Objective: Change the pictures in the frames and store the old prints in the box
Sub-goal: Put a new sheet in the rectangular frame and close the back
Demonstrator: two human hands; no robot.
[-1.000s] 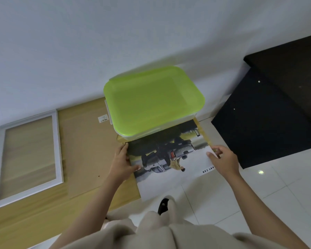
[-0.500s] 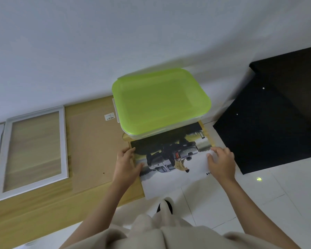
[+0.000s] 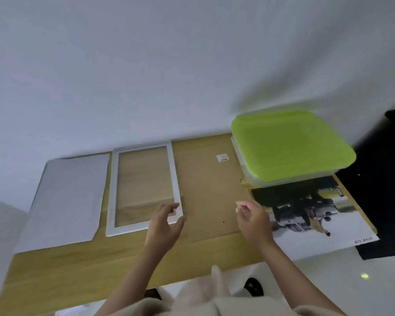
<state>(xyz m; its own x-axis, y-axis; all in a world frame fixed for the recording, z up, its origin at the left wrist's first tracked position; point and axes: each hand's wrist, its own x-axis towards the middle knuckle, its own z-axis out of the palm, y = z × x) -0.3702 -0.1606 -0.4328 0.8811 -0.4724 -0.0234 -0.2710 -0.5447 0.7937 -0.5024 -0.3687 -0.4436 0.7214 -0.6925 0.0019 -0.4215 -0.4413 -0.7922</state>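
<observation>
A white picture frame (image 3: 110,190) lies flat on the wooden table (image 3: 78,267), glass showing the wood beneath. Right of it lies a brown backing board (image 3: 211,185) with a small label. A car print (image 3: 315,222) lies at the table's right end, its far edge tucked under a clear box with a green lid (image 3: 290,142). A white sheet (image 3: 66,199) lies left of the frame. My left hand (image 3: 164,226) hovers over the frame's near right corner, fingers loosely spread, holding nothing. My right hand (image 3: 253,220) hovers over the board's right edge, fingers relaxed, holding nothing.
A white wall runs behind the table. A black cabinet (image 3: 383,195) stands right of the table, close to the box and print. White tiled floor (image 3: 328,283) lies below the table's near edge.
Both hands let go of the car print and moved left over the backing board and frame. The view swung left, bringing the white sheet into sight. The print stays under the box.
</observation>
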